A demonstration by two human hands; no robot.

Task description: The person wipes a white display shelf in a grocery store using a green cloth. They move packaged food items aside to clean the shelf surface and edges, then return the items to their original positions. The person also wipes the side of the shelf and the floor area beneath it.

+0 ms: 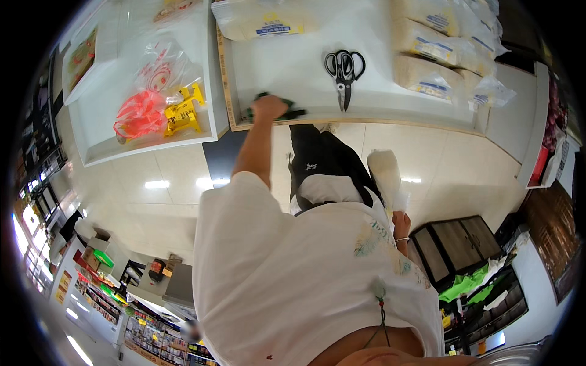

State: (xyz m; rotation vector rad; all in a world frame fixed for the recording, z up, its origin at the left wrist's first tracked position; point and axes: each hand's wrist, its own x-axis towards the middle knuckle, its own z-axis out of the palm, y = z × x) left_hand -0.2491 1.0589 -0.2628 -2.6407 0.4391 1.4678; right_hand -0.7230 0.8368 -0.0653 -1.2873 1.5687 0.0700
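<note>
My left hand [270, 107] is closed over a blurred dark green and black object [293, 113] at the near left corner of a white shallow tray [284, 68] with a wooden rim. What the object is, I cannot tell. To its right in the tray lie black-handled scissors [344, 78], seemingly two overlapping pairs, blades towards me. My right hand [401, 222] is low at my right side and grips the gathered end of a clear plastic bag [384, 176] with pale contents. Filled bags with pale contents [428, 78] are stacked at the tray's right; another [270, 23] lies at its far left.
Left of the tray, a second white tray [151, 148] holds a red plastic bag [142, 114] and yellow packets [183, 114]. A white side panel [512, 119] stands at the right. Dark cabinets [458, 247] are at my right side; stocked shelves [155, 338] show at lower left.
</note>
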